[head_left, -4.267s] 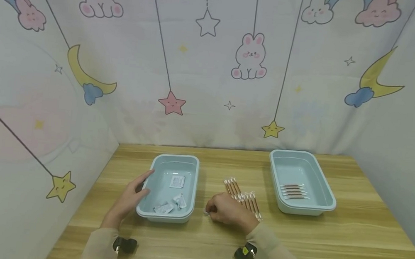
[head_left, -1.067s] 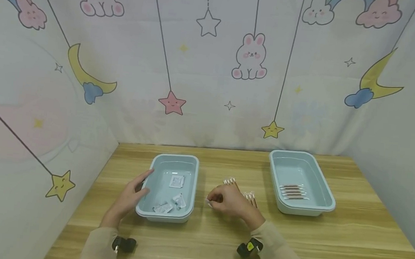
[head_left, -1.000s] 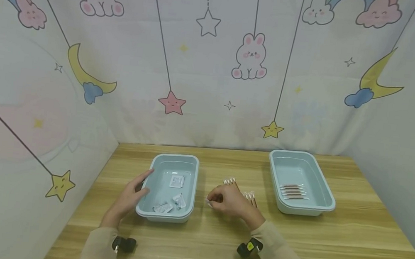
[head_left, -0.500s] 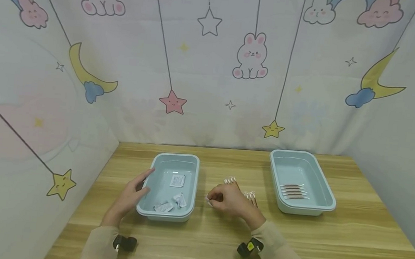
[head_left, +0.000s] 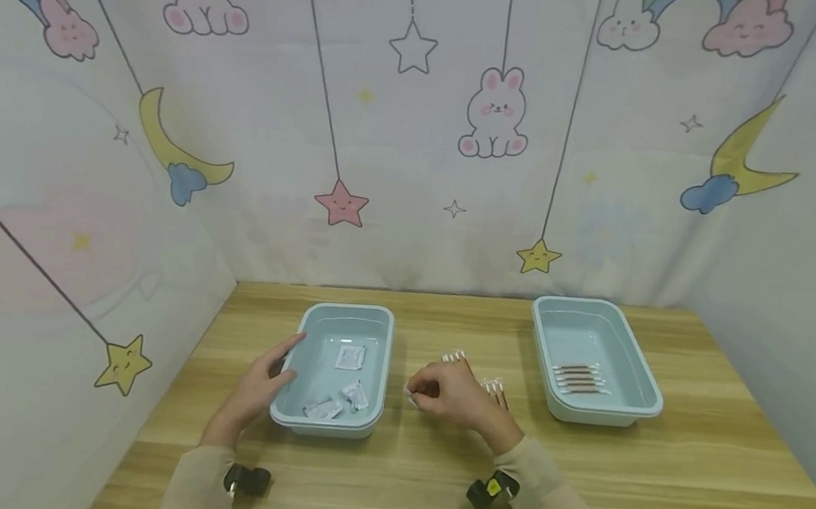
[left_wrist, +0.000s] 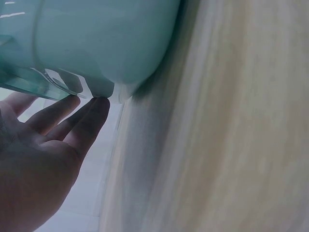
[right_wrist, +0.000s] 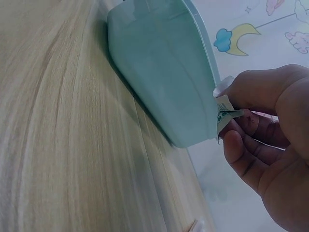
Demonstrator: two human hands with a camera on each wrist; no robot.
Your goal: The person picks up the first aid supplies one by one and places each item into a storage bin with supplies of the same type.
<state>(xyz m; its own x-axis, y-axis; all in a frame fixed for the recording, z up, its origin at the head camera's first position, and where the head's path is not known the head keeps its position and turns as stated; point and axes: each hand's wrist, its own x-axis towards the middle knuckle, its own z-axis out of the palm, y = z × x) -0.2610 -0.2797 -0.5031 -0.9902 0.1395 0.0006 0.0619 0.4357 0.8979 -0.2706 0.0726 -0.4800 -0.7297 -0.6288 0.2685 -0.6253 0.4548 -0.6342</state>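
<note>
My right grip: thumb and fingertips of my right hand [head_left: 461,395] pinch a small packet [right_wrist: 223,113], creased, whitish with green print, held above the table between the left tub and the loose swabs.
My left grip: the fingers of my left hand [head_left: 255,391] are spread, their tips touching the outer side of the left tub [head_left: 386,367].
Tubs: both smooth, glossy, pale blue-green, rectangular with rounded corners and a raised rim; the right tub [head_left: 580,337] stands farther back.
In the left tub: three flat white sachets [head_left: 350,357] with printed faces, two near the front, creased.
In the right tub: a row of brown-stemmed, white-tipped swabs [head_left: 580,379].
Beside my right hand: two clusters of loose swabs [head_left: 457,358], tips showing, stems mostly behind my hand.
Surroundings: streaky wood-grain table [head_left: 385,490]; pale cloth backdrop [head_left: 433,150] printed with stars, moons and rabbits.
Hard to make out: the packet's print is unreadable; a pale scrap [right_wrist: 196,225] is cut off by the right wrist view's lower edge.
</note>
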